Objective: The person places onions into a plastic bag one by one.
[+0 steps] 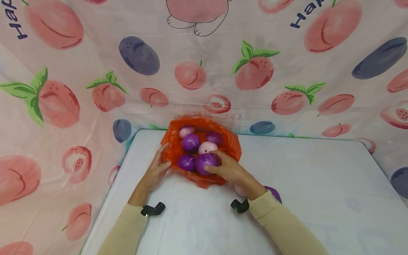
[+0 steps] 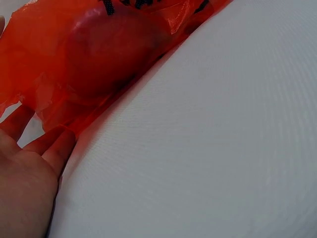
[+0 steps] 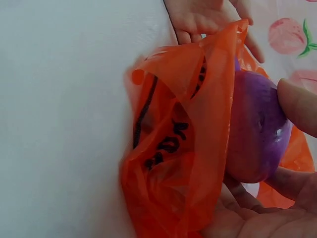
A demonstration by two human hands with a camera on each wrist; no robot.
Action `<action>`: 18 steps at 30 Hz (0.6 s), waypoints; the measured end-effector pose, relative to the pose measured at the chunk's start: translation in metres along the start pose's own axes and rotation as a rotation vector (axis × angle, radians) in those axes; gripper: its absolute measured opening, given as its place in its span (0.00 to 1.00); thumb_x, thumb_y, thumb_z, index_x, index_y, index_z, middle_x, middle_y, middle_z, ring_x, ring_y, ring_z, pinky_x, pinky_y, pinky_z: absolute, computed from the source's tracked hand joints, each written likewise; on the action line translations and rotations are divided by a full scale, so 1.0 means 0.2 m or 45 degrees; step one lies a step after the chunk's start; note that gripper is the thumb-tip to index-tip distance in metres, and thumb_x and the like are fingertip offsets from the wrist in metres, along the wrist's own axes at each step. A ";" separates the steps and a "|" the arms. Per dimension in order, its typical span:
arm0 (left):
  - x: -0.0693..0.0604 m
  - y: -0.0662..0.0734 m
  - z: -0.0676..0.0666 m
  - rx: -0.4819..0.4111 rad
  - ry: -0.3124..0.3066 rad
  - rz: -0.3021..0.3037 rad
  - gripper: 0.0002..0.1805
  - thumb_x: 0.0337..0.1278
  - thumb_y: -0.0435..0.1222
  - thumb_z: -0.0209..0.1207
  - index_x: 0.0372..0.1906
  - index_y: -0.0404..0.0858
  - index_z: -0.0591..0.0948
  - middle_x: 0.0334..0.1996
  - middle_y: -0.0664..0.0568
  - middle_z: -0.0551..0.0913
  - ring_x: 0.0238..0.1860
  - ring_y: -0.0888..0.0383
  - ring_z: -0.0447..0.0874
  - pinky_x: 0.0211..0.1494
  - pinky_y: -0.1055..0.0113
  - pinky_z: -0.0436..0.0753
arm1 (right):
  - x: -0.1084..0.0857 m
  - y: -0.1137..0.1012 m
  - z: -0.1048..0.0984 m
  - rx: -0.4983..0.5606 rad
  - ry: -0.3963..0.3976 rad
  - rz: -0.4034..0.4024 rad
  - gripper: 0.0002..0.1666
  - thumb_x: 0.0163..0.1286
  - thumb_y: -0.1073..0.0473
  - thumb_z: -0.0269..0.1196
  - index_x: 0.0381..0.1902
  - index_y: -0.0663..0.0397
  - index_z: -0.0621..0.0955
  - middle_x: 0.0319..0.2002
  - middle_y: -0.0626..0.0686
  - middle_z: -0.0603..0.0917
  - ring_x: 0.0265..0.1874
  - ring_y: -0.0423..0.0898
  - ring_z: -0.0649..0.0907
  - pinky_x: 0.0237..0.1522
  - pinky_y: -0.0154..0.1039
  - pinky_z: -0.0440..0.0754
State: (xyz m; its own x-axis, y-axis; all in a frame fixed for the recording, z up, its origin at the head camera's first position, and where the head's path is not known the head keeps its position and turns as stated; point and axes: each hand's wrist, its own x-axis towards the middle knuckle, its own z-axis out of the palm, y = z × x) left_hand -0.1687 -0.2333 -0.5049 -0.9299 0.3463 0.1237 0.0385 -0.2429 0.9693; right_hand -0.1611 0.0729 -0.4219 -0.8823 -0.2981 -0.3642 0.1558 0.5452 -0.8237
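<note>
An orange plastic bag (image 1: 234,143) stands with its mouth open near the table's back edge. Inside lie several shiny purple onions (image 1: 190,142) and paler pink onions (image 1: 186,131). At the bag's front right, my right hand (image 1: 231,168) holds a purple onion (image 3: 262,126) between thumb and fingers, over the others. The right wrist view shows this onion just behind the bag's front rim. My left hand (image 1: 156,170) rests against the bag's left side with fairly straight fingers (image 2: 62,146). Plastic partly covers those fingertips.
Beside the right forearm lie a pale pink onion (image 1: 240,191) and a purple onion (image 1: 275,194), both partly hidden by the arm. A fruit-printed cloth (image 1: 191,102) hangs behind the white table (image 1: 318,184) and along its left side.
</note>
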 end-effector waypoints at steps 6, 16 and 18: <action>0.00 0.00 0.00 0.008 0.007 -0.007 0.40 0.72 0.29 0.50 0.82 0.50 0.49 0.82 0.42 0.43 0.75 0.56 0.60 0.71 0.75 0.71 | 0.02 0.01 0.01 -0.009 0.006 0.015 0.48 0.66 0.41 0.69 0.79 0.37 0.63 0.72 0.55 0.72 0.71 0.60 0.72 0.70 0.62 0.73; 0.00 0.00 0.00 0.035 0.019 -0.018 0.40 0.72 0.30 0.49 0.82 0.50 0.49 0.82 0.44 0.43 0.77 0.52 0.56 0.72 0.76 0.70 | 0.06 0.03 0.03 -0.009 -0.013 0.024 0.48 0.69 0.43 0.68 0.80 0.35 0.59 0.75 0.56 0.68 0.72 0.61 0.70 0.70 0.63 0.72; 0.00 0.00 0.00 0.038 0.017 -0.017 0.40 0.73 0.29 0.49 0.82 0.49 0.48 0.82 0.44 0.43 0.78 0.52 0.55 0.72 0.76 0.70 | 0.07 0.03 0.03 -0.014 -0.012 0.026 0.48 0.69 0.43 0.68 0.80 0.34 0.59 0.75 0.56 0.67 0.73 0.62 0.69 0.71 0.64 0.70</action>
State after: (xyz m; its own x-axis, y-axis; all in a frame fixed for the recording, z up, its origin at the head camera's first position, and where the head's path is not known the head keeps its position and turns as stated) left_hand -0.1689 -0.2326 -0.5052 -0.9352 0.3371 0.1081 0.0369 -0.2110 0.9768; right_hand -0.1693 0.0675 -0.4345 -0.8747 -0.2941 -0.3852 0.1690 0.5598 -0.8112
